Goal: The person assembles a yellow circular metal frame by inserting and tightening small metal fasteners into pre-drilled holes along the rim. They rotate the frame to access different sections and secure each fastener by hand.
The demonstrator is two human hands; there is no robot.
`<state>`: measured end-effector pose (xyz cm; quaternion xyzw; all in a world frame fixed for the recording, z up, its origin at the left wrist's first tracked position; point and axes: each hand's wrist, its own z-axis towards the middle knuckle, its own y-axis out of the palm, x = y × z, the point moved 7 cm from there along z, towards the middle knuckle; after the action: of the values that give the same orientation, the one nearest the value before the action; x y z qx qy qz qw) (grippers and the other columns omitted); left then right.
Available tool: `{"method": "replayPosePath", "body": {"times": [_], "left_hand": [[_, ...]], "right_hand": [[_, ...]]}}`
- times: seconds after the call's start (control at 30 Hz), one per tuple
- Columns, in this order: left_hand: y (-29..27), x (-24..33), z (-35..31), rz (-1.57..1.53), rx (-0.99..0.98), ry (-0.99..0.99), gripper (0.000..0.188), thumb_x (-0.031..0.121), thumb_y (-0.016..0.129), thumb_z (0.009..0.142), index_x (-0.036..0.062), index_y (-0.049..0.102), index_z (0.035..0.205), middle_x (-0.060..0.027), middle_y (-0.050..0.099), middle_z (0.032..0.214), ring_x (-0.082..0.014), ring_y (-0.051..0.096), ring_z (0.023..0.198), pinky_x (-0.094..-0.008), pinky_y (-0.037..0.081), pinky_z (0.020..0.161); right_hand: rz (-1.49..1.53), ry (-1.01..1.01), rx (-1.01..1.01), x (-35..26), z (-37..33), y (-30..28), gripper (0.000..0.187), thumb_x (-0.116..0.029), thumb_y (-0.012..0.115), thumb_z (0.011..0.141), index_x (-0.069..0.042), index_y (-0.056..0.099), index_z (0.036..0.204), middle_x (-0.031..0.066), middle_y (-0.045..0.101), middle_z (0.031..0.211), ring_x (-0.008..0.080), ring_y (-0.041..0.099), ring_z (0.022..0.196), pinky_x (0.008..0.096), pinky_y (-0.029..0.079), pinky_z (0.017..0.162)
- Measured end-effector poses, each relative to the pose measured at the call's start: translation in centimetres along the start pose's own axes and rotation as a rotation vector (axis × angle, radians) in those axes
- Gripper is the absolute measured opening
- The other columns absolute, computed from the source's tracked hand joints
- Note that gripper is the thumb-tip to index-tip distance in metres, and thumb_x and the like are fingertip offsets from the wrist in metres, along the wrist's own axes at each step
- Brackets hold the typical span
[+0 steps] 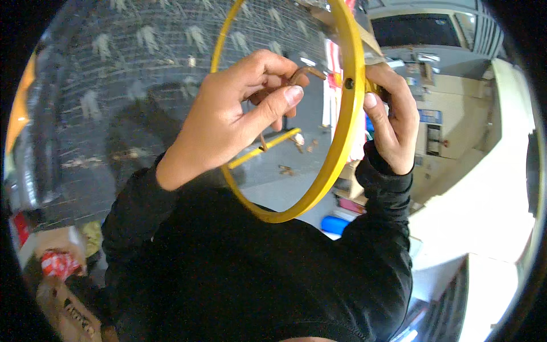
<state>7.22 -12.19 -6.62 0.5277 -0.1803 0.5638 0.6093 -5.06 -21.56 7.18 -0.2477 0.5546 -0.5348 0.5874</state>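
Note:
A large yellow ring (341,137) stands on edge in front of me, with a small dark hole through its band. My right hand (393,111) grips the ring's right side near that hole, thumb on the outer edge. Inside the hoop, my left hand (242,97) pinches a brown, bent rod (310,70) that looks like an L-shaped hex key. Its short arm points toward the hole without touching the band; fingers cover the middle, and a thin end shows below the palm. A yellow bar (279,140) appears through the hoop; whether it joins the ring I cannot tell.
Small brownish bits (286,170) lie on the grey surface beyond the ring. A dark patterned sheet (148,51) spreads at left. A blue roll (334,225) is below my right wrist. Cardboard (65,310) and a red-and-white bag (59,263) sit at lower left; a pale cabinet (484,196) stands at right.

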Motion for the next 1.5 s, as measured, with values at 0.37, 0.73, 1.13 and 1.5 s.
{"method": "replayPosePath", "body": {"times": [0.37,0.73,1.13,1.5], "left_hand": [[2.7,-1.9,0.0,-0.110,0.056,0.151,0.015,0.008,0.074,0.093,-0.0040,0.067,0.098,-0.0119,0.073,0.088,-0.0149,0.072,0.079,-0.0258,0.057,0.067],[1.7,0.3,1.4,-0.048,0.085,0.345,0.018,0.009,0.075,0.092,-0.0017,0.068,0.105,-0.0124,0.073,0.094,-0.0150,0.071,0.079,-0.0264,0.056,0.067],[1.6,3.8,0.4,0.203,0.114,0.405,0.024,-0.005,0.070,0.092,-0.0069,0.060,0.114,-0.0143,0.066,0.100,-0.0168,0.070,0.085,-0.0266,0.057,0.077],[2.2,4.0,-1.6,0.281,0.208,0.436,0.025,-0.006,0.076,0.086,-0.0023,0.066,0.109,-0.0119,0.069,0.090,-0.0175,0.068,0.078,-0.0276,0.053,0.068]], "right_hand": [[0.124,0.076,0.068,4.0,-3.5,-2.5,0.035,-0.031,0.067,0.098,0.000,0.056,0.110,0.0214,0.067,0.096,0.0272,0.067,0.082,0.0385,0.054,0.073],[0.155,0.078,0.136,1.6,-2.4,-1.9,0.032,-0.014,0.081,0.081,0.003,0.063,0.102,0.0259,0.070,0.097,0.0316,0.069,0.085,0.0395,0.054,0.078],[0.019,-0.092,-0.060,-0.9,-0.2,-0.9,0.028,-0.011,0.078,0.087,0.002,0.068,0.110,0.0168,0.073,0.103,0.0262,0.073,0.085,0.0322,0.057,0.073],[0.003,-0.106,-0.048,-1.8,-0.5,-0.7,0.025,-0.009,0.076,0.088,0.002,0.069,0.109,0.0135,0.073,0.102,0.0284,0.071,0.086,0.0351,0.055,0.075]]}}
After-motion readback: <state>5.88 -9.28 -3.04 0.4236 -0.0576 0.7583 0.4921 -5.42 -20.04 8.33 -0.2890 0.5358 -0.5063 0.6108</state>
